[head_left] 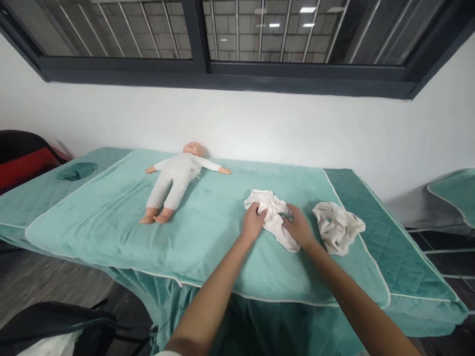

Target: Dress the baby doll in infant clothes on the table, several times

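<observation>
Arms (211, 291) reach over a green bed (122, 217), where a doll (177, 173) lies face-up at left, a crumpled cloth (337, 227) sits at right, and between them a white garment (273, 217) is held on the cover by the hands, left hand (254, 221) and right hand (298, 226) each pinching it.

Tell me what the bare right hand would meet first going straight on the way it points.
The bare right hand would likely first meet the crumpled white cloth garment it is touching; exact depth there is unclear.
</observation>
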`<state>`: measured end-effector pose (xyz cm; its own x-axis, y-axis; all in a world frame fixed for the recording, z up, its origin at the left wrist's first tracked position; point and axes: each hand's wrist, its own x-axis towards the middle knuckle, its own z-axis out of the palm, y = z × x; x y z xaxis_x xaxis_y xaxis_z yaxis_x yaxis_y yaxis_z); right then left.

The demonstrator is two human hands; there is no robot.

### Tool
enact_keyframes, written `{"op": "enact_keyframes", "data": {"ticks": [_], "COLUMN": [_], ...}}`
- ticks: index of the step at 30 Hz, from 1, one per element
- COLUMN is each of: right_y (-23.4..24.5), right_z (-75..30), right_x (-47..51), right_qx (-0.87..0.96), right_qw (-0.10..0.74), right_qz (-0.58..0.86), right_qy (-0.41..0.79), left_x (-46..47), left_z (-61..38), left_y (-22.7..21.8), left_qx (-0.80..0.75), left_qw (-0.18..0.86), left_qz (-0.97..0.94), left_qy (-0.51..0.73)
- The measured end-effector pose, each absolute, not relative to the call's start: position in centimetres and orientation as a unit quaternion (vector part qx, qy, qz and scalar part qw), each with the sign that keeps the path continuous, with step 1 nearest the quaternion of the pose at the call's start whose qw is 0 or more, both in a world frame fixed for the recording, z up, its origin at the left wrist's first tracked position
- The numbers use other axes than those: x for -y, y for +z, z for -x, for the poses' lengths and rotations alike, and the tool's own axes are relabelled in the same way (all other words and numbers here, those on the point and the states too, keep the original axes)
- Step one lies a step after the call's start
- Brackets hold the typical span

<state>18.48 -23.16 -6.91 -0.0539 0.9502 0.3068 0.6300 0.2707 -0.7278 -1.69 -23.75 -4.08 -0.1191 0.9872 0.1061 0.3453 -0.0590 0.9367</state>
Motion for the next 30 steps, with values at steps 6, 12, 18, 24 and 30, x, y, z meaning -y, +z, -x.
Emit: {"op": "enact_keyframes", "data": {"ticks": [6, 12, 18, 24, 30], "right_y": [0.8, 10.5, 13.3, 13.5, 12.1], "right_z": [-15.7, -13.5, -12.3, -13.2, -16.5], "right_x": [21.6, 20.6, 20.3, 20.5, 19.9], "right_qx": [0.742, 0.831, 0.830, 0.850, 0.821], "right_qw": [0.446, 0.292, 0.325, 0.222, 0.213], "right_qz": [0.419, 0.326, 0.397, 0.477, 0.529], "right_qy": [0.276, 0.343, 0.219, -0.037, -0.036], "left_x": [24.9, 25.9, 26.0, 25.0, 23.9], "left_z": [5.2, 7.4, 8.5, 9.3, 12.0], "left_y": [3.9, 12.2, 16.0, 14.5, 12.6], "left_qx": [-0.399, -0.330, -0.449, -0.557, -0.615], "left_qw": [0.463, 0.495, 0.304, -0.049, -0.120], "left_qz": [-0.618, -0.668, -0.750, -0.773, -0.705], "left_qy": [0.494, 0.448, 0.379, 0.298, 0.332]}}
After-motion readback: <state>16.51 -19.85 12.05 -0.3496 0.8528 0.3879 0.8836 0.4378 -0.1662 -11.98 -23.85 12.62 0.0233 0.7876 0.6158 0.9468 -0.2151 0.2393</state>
